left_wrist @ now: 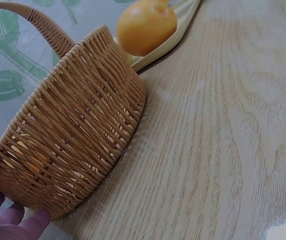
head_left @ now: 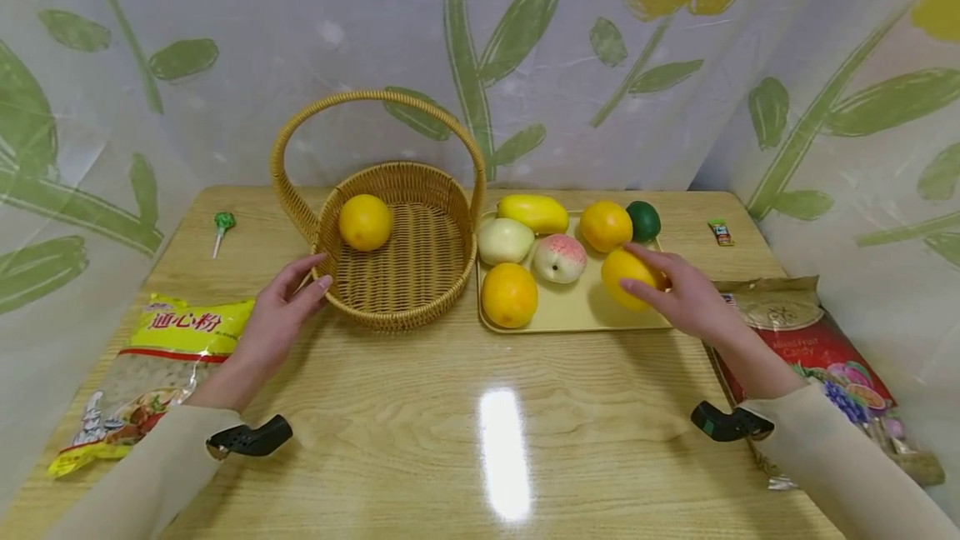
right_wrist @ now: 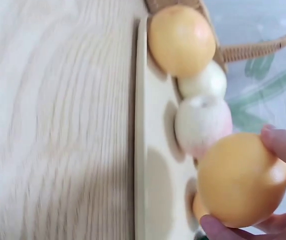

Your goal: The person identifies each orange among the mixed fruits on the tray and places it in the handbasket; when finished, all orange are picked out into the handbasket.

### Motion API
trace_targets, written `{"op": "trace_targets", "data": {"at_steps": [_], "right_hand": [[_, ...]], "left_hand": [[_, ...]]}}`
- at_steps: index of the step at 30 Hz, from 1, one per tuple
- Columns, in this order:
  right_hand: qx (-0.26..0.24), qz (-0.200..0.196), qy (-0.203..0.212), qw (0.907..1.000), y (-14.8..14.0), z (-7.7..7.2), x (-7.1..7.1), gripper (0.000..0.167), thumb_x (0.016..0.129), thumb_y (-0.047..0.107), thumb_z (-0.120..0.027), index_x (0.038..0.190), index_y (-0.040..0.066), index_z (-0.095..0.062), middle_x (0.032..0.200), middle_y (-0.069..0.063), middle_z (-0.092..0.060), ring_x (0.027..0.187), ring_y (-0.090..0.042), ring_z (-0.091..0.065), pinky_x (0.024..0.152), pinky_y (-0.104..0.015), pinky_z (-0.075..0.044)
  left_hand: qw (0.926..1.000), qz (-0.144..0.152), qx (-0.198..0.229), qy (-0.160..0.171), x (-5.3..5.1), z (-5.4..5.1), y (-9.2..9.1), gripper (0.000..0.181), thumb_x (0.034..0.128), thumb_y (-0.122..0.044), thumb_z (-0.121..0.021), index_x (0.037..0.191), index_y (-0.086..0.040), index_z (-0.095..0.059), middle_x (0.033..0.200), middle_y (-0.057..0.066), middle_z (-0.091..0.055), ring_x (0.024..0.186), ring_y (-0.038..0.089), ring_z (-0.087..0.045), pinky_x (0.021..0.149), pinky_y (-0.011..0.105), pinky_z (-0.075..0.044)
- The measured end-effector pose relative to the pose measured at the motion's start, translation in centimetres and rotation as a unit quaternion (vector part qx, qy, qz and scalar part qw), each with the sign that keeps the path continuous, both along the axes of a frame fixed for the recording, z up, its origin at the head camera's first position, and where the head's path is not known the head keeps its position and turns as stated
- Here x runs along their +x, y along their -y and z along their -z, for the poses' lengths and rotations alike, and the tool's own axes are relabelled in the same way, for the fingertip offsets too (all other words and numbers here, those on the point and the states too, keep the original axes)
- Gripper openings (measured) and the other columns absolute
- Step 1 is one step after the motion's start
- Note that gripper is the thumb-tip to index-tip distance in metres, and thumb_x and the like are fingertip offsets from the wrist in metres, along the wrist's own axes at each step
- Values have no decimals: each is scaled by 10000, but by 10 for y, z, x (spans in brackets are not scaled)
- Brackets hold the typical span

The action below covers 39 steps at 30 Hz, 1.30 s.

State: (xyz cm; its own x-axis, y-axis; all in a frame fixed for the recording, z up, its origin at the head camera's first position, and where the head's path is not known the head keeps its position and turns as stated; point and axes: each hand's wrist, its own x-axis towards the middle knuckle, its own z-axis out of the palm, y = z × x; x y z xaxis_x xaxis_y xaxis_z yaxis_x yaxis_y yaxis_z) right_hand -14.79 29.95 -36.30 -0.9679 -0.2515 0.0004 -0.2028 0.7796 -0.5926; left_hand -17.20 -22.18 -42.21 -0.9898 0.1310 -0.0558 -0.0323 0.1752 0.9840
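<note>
My right hand [head_left: 686, 290] grips an orange [head_left: 630, 277] between thumb and fingers, above the right part of a pale yellow tray [head_left: 570, 315]. In the right wrist view this orange [right_wrist: 243, 180] hangs clear of the tray, its shadow below. The tray bears two other oranges, a pink-white peach [head_left: 560, 258], a pale green fruit [head_left: 506, 241], a long yellow fruit [head_left: 534, 213] and a dark green fruit [head_left: 643, 222]. My left hand [head_left: 288, 302] holds the left rim of a wicker basket [head_left: 405, 319], fingers against its outer wall. One orange [head_left: 365, 222] lies inside the basket.
A yellow-topped pasta bag [head_left: 172, 357] lies at left, partly under the left forearm. A green lollipop [head_left: 224, 223] lies behind it. At right are a red candy bag [head_left: 817, 340], partly behind the right forearm, and a small wrapped candy [head_left: 721, 232]. A flowered curtain hangs behind.
</note>
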Motion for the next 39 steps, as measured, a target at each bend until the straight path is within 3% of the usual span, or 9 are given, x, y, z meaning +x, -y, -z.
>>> {"op": "trace_targets", "data": {"at_steps": [5,9,13,20,25,27,32,35,39], "right_hand": [[-774,437,664,9938,16,-11,5,630,985,419,-570,1534,205,-348,1415,-197,-452,1016,-318,-595,837,-398,-560],[-1318,511,924,9856,34,-20,8,632,969,426,-593,1532,280,-345,1422,-185,-440,998,-322,-626,811,-332,-584],[-1439,285,848,9855,55,-31,8,602,968,420,-600,1515,318,-371,1454,-125,-440,994,-314,-604,820,-361,-564],[-1745,-456,524,9822,98,-42,-3,581,963,344,-634,1495,260,-418,1480,-18,-448,1047,-254,-573,839,-353,-541],[-1729,-821,342,9809,133,-47,-19,578,950,368,-649,1482,278,-441,1459,70,-477,1025,-209,-546,812,-364,-505],[-1472,-856,240,9851,147,-47,-27,574,944,433,-636,1474,323,-444,1436,89,-496,1021,-196,-529,787,-356,-486],[-1109,-1122,-69,9875,182,-50,-47,579,941,453,-632,1472,308,-453,1401,37,-534,1018,-183,-517,767,-331,-462],[-1054,-1259,-221,9862,202,-51,-62,580,953,408,-632,1480,246,-450,1380,-6,-562,1109,-173,-528,871,-327,-461],[-891,-1031,-123,9906,223,-51,-82,596,960,442,-607,1496,258,-422,1447,6,-510,1302,-186,-475,1053,-327,-415]], "left_hand": [[9999,-40,-129,18,0,0,0,641,993,-400,-547,1516,-94,-340,1622,140,-131,1461,338,-186,986,190,-446],[9998,-75,-165,80,1,0,0,649,988,-415,-547,1519,-105,-338,1624,128,-129,1463,327,-186,1006,226,-435],[9999,-86,-65,113,1,0,-2,647,991,-398,-551,1519,-94,-333,1623,128,-130,1458,320,-209,988,198,-449],[9999,-107,-31,130,2,-1,-3,641,998,-381,-546,1523,-89,-322,1624,104,-137,1456,292,-225,983,194,-458],[9999,-101,10,81,2,-2,-1,650,997,-381,-549,1518,-65,-321,1625,114,-132,1471,291,-167,998,204,-453],[9999,-91,50,33,1,-2,-1,644,998,-372,-552,1513,-58,-328,1622,120,-141,1476,291,-146,1012,219,-446],[10000,-67,10,41,1,-3,-2,638,1000,-369,-550,1513,-61,-329,1619,111,-162,1474,287,-162,1040,284,-426],[9999,-68,-21,95,1,-3,-2,638,1001,-370,-548,1517,-69,-324,1619,99,-164,1474,282,-169,1046,310,-416],[9999,-68,0,93,1,-2,-2,634,1004,-359,-546,1520,-69,-319,1620,104,-156,1472,289,-172,1046,324,-412]]}}
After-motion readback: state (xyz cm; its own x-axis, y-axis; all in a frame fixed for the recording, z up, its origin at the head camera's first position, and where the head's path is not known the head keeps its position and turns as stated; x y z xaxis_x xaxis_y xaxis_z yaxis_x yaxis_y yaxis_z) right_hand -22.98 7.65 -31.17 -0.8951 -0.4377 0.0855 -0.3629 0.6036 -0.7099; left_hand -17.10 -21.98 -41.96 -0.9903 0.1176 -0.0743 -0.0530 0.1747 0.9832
